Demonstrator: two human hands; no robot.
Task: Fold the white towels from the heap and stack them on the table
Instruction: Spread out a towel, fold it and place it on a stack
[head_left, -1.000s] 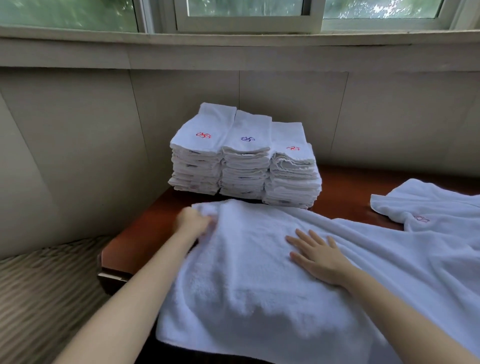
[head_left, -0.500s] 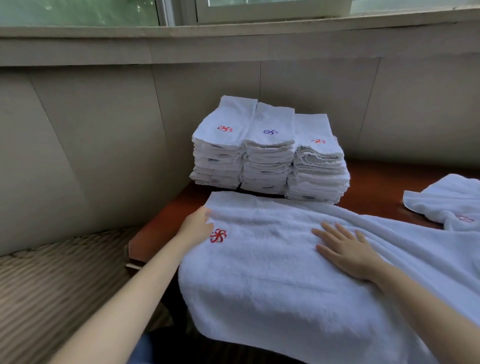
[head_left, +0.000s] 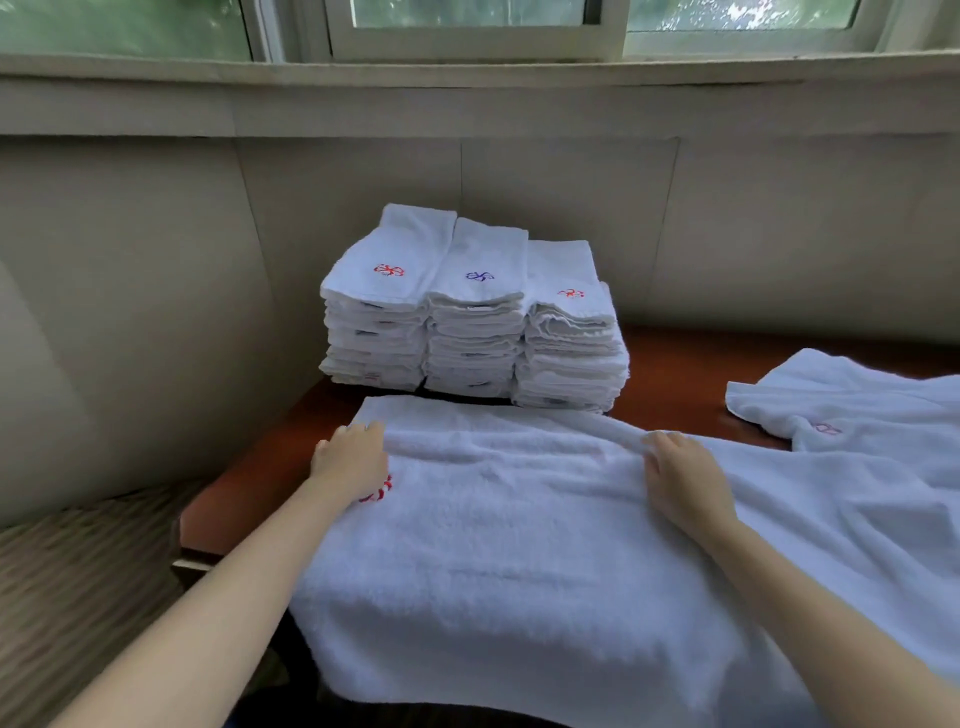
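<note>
— Three stacks of folded towels (head_left: 474, 317) beyond both hands, side by side against the wall (head_left: 571, 208). Much room out there?

— Some. Strip of bare brown table (head_left: 670, 379) between the stacks and the far edge of the spread towel (head_left: 519, 545); more bare wood just left of the left hand (head_left: 349, 458). Table's left edge close beside that forearm, striped floor (head_left: 78, 582) below it.

— And to the right?

— Heap of loose towels (head_left: 857, 410) beyond and right of the right hand (head_left: 680, 475), running out of view.

— Hands?

— Both palm down, forearms reaching forward from the bottom corners. Left gripping the towel's left side near its far corner, fingers curled into the cloth, covering part of a red stitched mark (head_left: 382, 491). Right pinching up a ridge of cloth along the far edge, fingers bent over it.

— How does the towel lie?

— Flat under both hands, long axis running left to right, right end merging with the heap. Near edge hanging over the table's front, toward the body. Far edge roughly parallel to the row of stacks, just short of touching them.
</note>
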